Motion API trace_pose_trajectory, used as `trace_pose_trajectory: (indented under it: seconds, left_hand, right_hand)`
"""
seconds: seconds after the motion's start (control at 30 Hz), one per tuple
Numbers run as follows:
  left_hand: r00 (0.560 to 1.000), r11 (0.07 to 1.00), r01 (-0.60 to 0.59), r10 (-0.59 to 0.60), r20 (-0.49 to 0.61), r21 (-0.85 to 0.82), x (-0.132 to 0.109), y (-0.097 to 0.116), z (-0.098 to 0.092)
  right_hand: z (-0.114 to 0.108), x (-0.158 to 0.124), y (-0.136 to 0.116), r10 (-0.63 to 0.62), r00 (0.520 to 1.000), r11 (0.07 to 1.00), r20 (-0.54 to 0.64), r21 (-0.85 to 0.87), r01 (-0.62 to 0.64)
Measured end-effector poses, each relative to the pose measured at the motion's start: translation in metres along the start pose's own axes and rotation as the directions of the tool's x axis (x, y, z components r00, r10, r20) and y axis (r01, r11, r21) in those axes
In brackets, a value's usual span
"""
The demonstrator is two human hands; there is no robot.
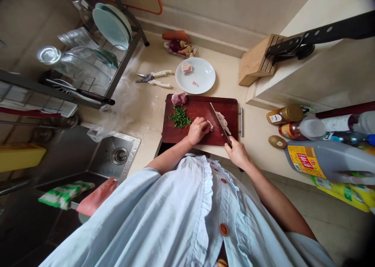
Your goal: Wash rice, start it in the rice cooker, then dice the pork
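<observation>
The beige countertop (252, 130) carries a dark red cutting board (202, 107), and my two hands are apart over its near edge. The small piece of pale meat (210, 125) lies on the board at my left fingertips, between that hand and the kitchen knife (218, 120); the left is nearer. The blade's long axis slants away and leftward from its handle, with pale meat slices (223, 122) along its right side. My left hand (198, 131) is curled, its fingers closed on the small piece; my right hand (238, 153) is wrapped around the knife handle.
</observation>
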State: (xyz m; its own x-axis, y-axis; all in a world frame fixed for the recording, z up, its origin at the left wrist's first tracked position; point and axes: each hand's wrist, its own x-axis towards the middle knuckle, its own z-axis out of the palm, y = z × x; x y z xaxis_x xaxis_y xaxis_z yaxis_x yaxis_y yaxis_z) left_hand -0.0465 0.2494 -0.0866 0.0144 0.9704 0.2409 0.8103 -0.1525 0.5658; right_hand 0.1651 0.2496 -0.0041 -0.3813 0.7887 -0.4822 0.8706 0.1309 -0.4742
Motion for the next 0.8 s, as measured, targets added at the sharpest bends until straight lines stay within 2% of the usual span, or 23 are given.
trace_pose_trajectory:
  seconds: [0.1, 0.33, 0.47, 0.6, 0.7, 0.8]
  left_hand:
    - [1.0, 1.0, -0.004, 0.004, -0.007, -0.003, 0.0, 0.0, 0.0]
    - [1.0, 0.999, 0.013, -0.012, 0.008, -0.033, 0.0, -0.001, 0.002]
    - [1.0, 0.998, 0.023, -0.022, 0.011, -0.054, 0.002, -0.001, 0.001]
    - [0.999, 0.998, 0.03, -0.029, 0.027, -0.049, 0.003, -0.001, -0.001]
    - [0.999, 0.999, 0.03, -0.03, 0.028, -0.024, 0.002, 0.0, -0.002]
    - [0.999, 0.999, 0.037, -0.036, 0.032, -0.022, 0.001, 0.0, -0.001]
  right_hand:
    - [-0.009, -0.002, -0.008, -0.016, 0.999, 1.0, -0.039, 0.01, 0.016]
    - [-0.015, -0.024, 0.0, -0.037, 0.993, 0.998, 0.109, 0.05, 0.032]
    - [-0.005, 0.006, -0.008, -0.035, 0.991, 0.995, 0.129, 0.098, 0.022]
    - [0.009, 0.047, -0.029, -0.108, 0.994, 0.992, 0.002, 0.063, 0.107]
    - [0.014, 0.047, -0.028, -0.127, 0.992, 0.992, -0.007, 0.02, 0.127]
    - [0.014, 0.035, -0.019, -0.06, 0.997, 0.997, 0.049, -0.035, 0.061]
